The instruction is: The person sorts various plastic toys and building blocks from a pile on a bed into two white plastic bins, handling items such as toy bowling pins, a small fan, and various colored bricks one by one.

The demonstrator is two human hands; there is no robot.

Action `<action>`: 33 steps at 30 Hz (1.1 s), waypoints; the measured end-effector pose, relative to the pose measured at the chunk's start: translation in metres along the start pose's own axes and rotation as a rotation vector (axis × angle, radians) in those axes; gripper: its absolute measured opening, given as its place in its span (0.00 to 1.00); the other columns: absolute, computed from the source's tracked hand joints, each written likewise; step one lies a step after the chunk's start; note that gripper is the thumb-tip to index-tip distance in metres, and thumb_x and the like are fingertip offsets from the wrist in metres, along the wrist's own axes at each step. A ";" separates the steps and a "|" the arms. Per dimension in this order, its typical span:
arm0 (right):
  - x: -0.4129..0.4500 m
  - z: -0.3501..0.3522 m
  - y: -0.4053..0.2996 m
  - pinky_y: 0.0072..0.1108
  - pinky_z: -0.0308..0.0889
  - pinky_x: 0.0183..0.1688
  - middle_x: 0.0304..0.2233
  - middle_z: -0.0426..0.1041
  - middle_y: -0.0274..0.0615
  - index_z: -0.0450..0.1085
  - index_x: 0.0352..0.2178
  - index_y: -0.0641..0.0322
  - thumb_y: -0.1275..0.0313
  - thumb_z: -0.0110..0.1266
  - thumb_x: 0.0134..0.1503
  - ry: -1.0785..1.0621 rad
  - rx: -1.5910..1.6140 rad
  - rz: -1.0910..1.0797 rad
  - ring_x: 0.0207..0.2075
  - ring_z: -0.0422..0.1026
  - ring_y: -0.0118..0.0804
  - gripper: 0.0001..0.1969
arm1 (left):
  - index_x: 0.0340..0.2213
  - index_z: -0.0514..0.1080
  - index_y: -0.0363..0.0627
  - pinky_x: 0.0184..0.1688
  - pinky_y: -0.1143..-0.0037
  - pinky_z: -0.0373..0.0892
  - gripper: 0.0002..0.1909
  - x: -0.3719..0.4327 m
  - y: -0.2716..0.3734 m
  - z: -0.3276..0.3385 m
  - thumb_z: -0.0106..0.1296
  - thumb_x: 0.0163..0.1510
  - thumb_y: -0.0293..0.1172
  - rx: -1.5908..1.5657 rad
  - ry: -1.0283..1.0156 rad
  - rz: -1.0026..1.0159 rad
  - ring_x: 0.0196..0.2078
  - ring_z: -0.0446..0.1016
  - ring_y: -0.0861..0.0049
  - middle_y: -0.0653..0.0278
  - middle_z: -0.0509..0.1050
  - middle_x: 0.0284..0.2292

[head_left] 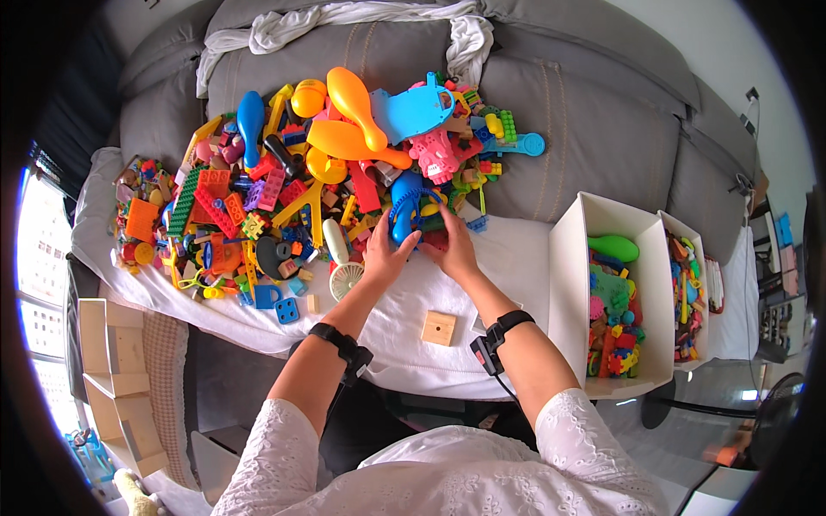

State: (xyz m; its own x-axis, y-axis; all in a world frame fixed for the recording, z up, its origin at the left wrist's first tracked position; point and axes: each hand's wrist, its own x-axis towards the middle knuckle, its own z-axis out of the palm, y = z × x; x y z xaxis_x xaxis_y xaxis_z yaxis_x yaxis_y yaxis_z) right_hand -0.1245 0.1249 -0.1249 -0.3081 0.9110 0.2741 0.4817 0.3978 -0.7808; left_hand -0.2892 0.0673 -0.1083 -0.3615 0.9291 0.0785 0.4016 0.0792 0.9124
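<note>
My left hand and my right hand meet at the front edge of a heap of mixed plastic toys. Between them is a dark blue plastic ring toy, with the fingers of both hands on it. A blue bowling pin lies right behind and partly under it, so where one blue shape ends is hard to tell. Close to my left hand rests a pale handheld fan. Orange toy bowling pins, a light blue plastic piece and a pink toy piece top the heap.
A square wooden block lies on the white cloth before me. At right stand a white bin and a second narrower bin, both holding toys. A grey sofa back rises behind; wooden boxes stand lower left.
</note>
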 end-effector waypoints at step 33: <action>-0.114 -0.043 -0.019 0.32 0.69 0.36 0.33 0.71 0.38 0.70 0.47 0.43 0.64 0.58 0.52 -0.259 -0.482 0.145 0.36 0.74 0.44 0.19 | 0.57 0.61 0.62 0.53 0.61 0.62 0.38 -0.081 0.004 -0.019 0.61 0.43 0.48 0.689 -0.057 0.357 0.55 0.59 0.52 0.50 0.61 0.53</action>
State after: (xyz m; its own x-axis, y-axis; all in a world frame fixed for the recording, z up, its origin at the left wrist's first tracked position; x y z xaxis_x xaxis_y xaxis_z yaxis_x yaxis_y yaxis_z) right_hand -0.0625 0.0180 -0.1173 -0.3724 0.9280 -0.0111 0.8356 0.3301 -0.4391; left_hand -0.2741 -0.0142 -0.1034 -0.0752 0.9562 0.2828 0.9249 -0.0391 0.3782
